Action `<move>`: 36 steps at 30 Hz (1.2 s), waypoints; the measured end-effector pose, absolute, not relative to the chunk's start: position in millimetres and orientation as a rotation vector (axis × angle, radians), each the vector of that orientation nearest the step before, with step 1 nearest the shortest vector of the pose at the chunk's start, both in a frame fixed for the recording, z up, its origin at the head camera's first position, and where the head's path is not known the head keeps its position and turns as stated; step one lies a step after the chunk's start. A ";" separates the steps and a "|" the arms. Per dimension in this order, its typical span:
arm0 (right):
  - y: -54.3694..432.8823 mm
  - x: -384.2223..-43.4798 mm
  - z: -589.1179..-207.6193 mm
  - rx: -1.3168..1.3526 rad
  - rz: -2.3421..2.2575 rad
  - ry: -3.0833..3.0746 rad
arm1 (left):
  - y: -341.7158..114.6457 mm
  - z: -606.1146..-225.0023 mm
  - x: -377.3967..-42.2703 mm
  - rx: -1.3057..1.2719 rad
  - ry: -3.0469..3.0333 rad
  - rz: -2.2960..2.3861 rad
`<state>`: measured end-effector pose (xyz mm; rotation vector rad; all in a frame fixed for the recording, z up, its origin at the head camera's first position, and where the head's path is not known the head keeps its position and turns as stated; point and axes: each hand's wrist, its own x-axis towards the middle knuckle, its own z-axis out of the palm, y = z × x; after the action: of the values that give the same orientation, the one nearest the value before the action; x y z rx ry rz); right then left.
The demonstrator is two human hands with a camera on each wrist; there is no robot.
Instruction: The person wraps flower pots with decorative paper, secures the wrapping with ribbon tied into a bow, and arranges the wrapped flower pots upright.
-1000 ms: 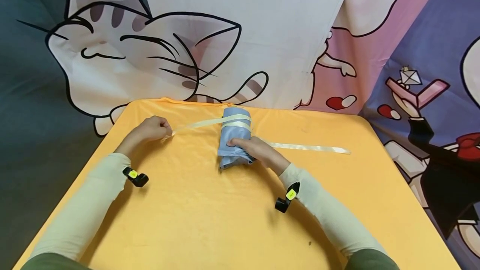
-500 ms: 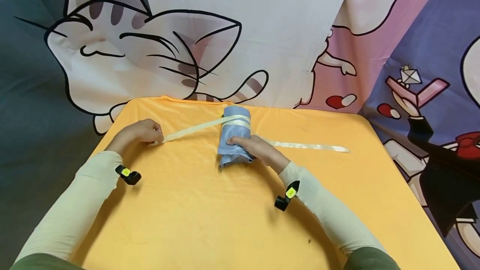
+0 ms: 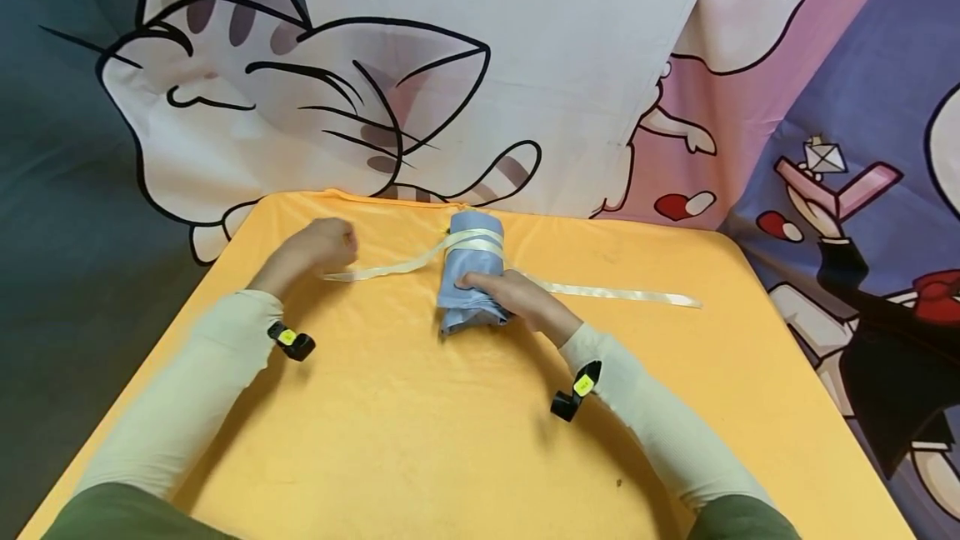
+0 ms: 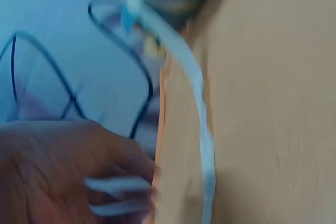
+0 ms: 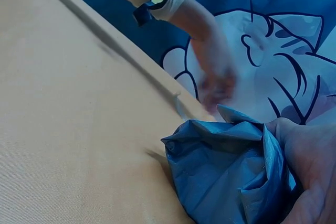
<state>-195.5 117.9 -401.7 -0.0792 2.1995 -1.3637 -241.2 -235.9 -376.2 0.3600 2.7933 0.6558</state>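
A blue rolled bundle (image 3: 474, 269) of thin, crinkled sheet material lies at the table's far middle. Two turns of pale yellow ribbon (image 3: 478, 244) circle its upper part, with one tail trailing left and one right. My right hand (image 3: 521, 298) grips the bundle's lower right side, thumb on top; its other fingers are mostly hidden. In the right wrist view, the bundle's crumpled end (image 5: 226, 166) faces the camera. My left hand (image 3: 318, 247), blurred, hovers above the left ribbon tail (image 4: 197, 82) with fingers loosely bent. That tail runs past the hand, apart from it.
Yellow cloth (image 3: 420, 415) covers the table. Behind it hangs a printed backdrop (image 3: 570, 65) with cartoon cats. The right ribbon tail (image 3: 622, 293) lies flat on the cloth. A small dark speck (image 3: 618, 482) sits near the front right.
My left hand first drew the ribbon tail down and left, then let it go and rose to the right. The tail has slackened. My right hand stays on the bundle.
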 end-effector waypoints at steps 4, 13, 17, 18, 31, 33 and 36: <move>117.6 -196.1 -402.7 -0.064 -1.365 2.186 | -179.0 -379.7 -247.5 0.652 2.872 0.964; 117.5 -198.7 -405.0 -0.153 -1.426 2.121 | -97.1 -386.2 -249.7 0.920 2.871 1.028; 116.9 -198.6 -404.5 -0.144 -1.411 2.132 | -95.5 -392.5 -245.5 0.914 2.897 1.084; 116.8 -198.7 -404.2 -0.142 -1.408 2.133 | -96.2 -394.0 -244.2 0.916 2.898 1.102; 114.2 -200.5 -403.3 -0.100 -1.355 2.167 | -131.5 -412.6 -237.9 0.882 2.745 1.293; 114.4 -199.9 -402.9 -0.081 -1.343 2.177 | -140.9 -416.1 -240.9 0.833 2.745 1.276; 114.8 -199.5 -402.8 -0.066 -1.347 2.173 | -152.8 -420.4 -243.9 0.758 2.760 1.233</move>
<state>-199.5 114.8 -402.8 -0.0656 2.1734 -1.3474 -243.9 -152.8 -420.4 0.7584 2.7603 1.2333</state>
